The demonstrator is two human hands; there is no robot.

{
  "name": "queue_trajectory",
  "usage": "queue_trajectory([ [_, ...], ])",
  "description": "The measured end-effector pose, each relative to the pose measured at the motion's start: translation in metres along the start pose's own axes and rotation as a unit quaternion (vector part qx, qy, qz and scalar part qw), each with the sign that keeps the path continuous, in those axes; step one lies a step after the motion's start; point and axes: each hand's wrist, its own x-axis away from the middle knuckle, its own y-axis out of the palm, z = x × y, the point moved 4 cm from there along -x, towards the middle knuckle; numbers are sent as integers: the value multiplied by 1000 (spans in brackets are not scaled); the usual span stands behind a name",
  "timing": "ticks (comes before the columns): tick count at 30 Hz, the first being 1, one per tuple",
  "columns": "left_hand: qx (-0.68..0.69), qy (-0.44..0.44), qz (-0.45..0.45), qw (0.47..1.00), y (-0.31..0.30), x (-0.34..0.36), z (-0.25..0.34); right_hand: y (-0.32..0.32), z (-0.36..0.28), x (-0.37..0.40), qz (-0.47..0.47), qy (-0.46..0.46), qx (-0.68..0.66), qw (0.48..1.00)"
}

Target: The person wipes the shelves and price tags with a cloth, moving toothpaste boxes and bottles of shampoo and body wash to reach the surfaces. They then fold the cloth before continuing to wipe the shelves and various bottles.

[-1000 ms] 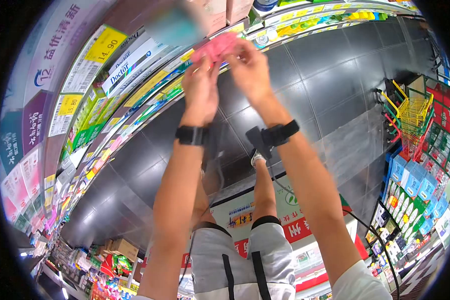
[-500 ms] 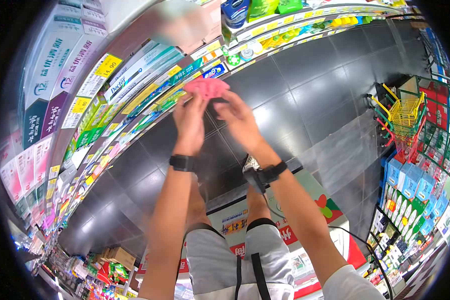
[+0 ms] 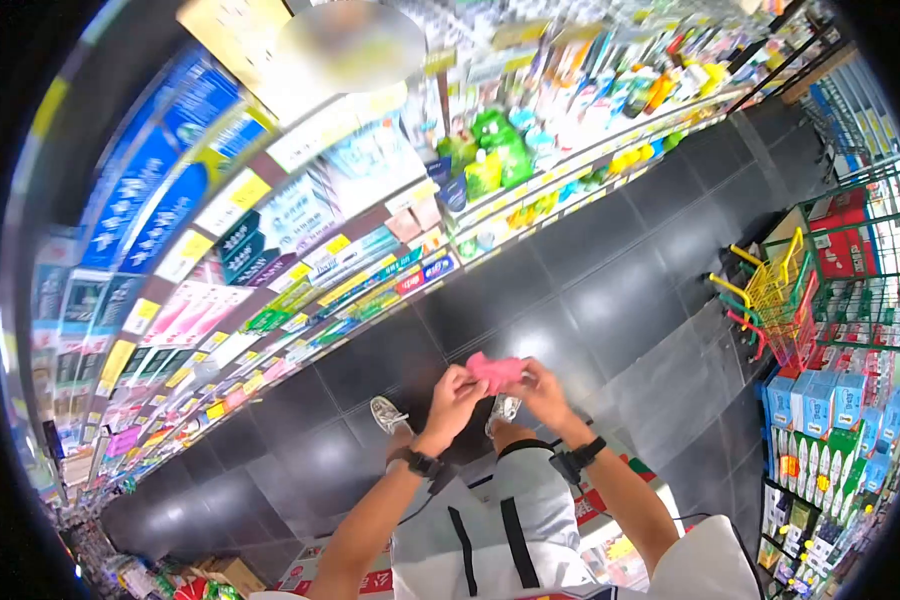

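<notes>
along the whole left and top, a long shelf (image 3: 300, 250) crammed with boxes, tubes and yellow price tags. spreading out from the shelf, dark glossy floor tiles (image 3: 610, 290). across the aisle from the shelf, a stack of yellow and red baskets (image 3: 775, 300) and rows of blue cartons (image 3: 830, 390). on the tiles a short way off the shelf foot, two pale shoes (image 3: 387, 413), with grey shorts (image 3: 490, 520) nearer the camera. over the shoes, left hand (image 3: 455, 392) and right hand (image 3: 545, 392), a black wristband (image 3: 420, 462) on each wrist. both closed in a fingertip pinch on a pink crumpled piece (image 3: 495, 370), soft like cloth or wrapping, hard to tell which. held in the air between the two hands, well clear of the shelf. long axis lying level from hand to hand, left end pointing toward the shelf, right end toward the far side of the aisle.
</notes>
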Motion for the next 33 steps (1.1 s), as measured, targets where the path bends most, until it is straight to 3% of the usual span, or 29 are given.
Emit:
queue_trajectory([
  [5, 19, -45, -35, 998, 13, 75, 51, 30, -69, 69, -92, -53, 20, 994],
  [8, 26, -88, -29, 995, 41, 120, 107, 46, -99, 102, -159, -40, 23, 986],
  [13, -22, -51, 43, 998, 35, 163, 108, 58, -117, 126, -182, -116, 93, 972],
  [16, -17, 2, 58, 998, 44, 192, 134, 66, -118, 121, -208, -221, 167, 938],
  [20, -43, 44, 29, 998, 43, 209, 149, 84, -154, 123, -215, -79, 47, 972],
  [24, -77, 58, 3, 995, 54, 219, 172, 88, -192, 131, -261, -121, 143, 947],
  [25, -105, 77, -11, 991, 55, 220, 175, 90, -201, 137, -262, -190, 160, 932],
  [28, -153, 112, -17, 982, 53, 224, 182, 80, -187, 132, -336, -42, 122, 933],
  [29, -164, 127, -13, 978, 53, 227, 185, 74, -192, 133, -293, -105, 153, 938],
  [33, -209, 131, -13, 969, 48, 231, 199, 63, -200, 141, -250, -160, 162, 941],
])
